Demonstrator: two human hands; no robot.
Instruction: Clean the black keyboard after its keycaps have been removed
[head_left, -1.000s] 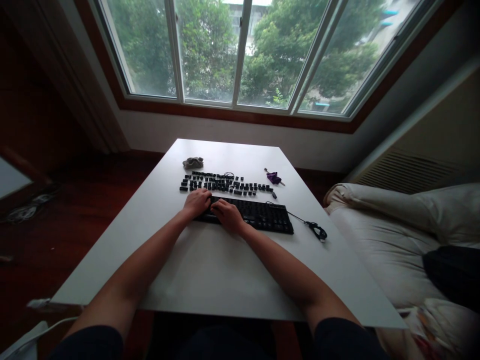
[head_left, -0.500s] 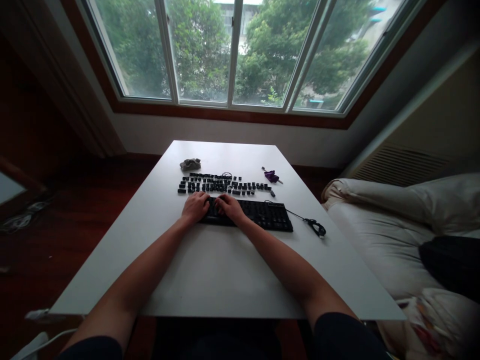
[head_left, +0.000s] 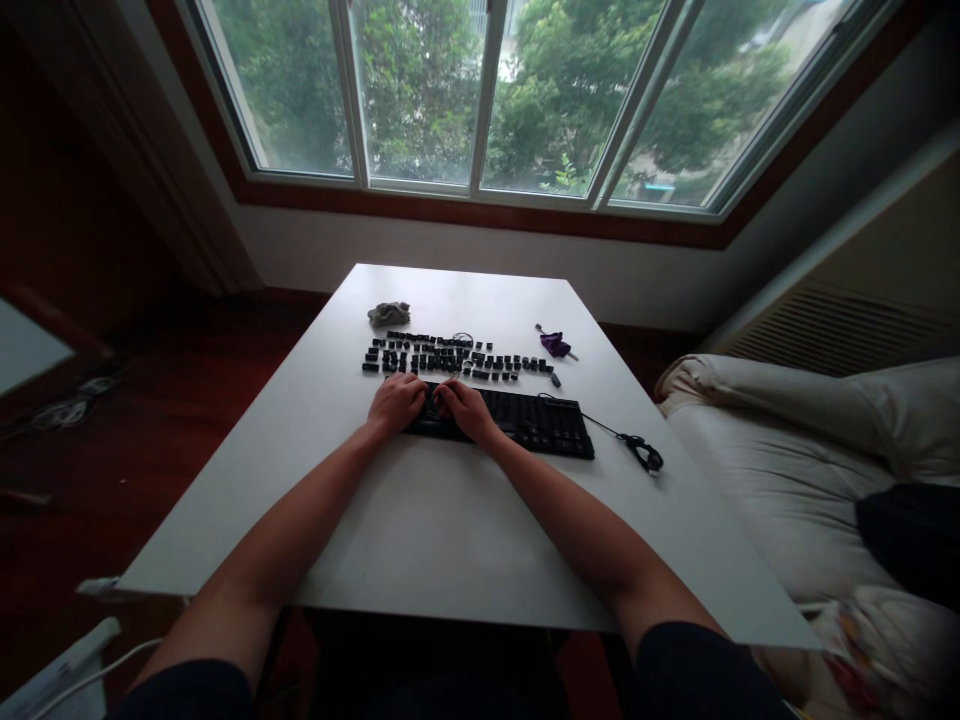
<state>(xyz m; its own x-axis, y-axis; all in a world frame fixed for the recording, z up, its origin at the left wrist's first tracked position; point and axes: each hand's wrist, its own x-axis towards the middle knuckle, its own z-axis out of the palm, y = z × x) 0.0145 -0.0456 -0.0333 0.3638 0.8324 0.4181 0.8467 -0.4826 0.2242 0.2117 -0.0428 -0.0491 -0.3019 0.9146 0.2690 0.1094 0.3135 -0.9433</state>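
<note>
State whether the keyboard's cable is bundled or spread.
Mostly bundled: the cable lies in gathered loops, one stretch running to the keyboard.

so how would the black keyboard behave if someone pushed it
The keyboard would probably slide as one stiff piece, since its body looks straight and flat. Lying low and broad on the table, it seems unlikely to roll or tip. Its cable, bunched in loops, looks floppy and might drag.

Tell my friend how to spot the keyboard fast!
Look for the window, then the white table in front of it. On the table, the left hand and right hand are over the left part of a long black keyboard. The black keycaps beyond it are little separate pieces; the keyboard is one wide slab, with a cable trailing off to its right.
</note>
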